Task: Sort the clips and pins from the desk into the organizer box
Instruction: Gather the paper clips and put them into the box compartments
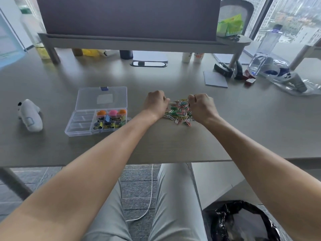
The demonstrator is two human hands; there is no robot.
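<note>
We see a smooth, matte grey-brown desk top (173,141) with a faint wood grain, and near its middle a loose, tangled heap of small wire paper clips (178,111) coated in green, red, yellow, blue and white, each a thin bent loop. Both bare forearms reach across the desk to this heap. The left hand (155,103) lies at the heap's left edge, knuckles up and fingers curled down and inward, their tips meeting the clips; whether it actually pinches any we cannot tell. The right hand (202,106) sits on the heap's right side, also curled into a loose fist, its fingertips buried among the clips at the top of the pile, and we cannot tell how many it holds.

Well to the left of the hands stands the clear plastic organizer box (86,126), a shallow rectangular tray split by thin walls into small compartments, its transparent hinged lid (102,98) thrown back flat on the desk with a blue latch at the far edge. The right-hand compartments hold round-headed orange and pink push pins (112,112) in the far row and a jumble of coloured metal binder clips (107,124) in the near rows; the left-hand compartments look bare.

Farther left lies a white, rounded plastic device (31,117). At the far right we see a tall clear plastic bottle (264,51) and a flat grey square pad (215,79).
</note>
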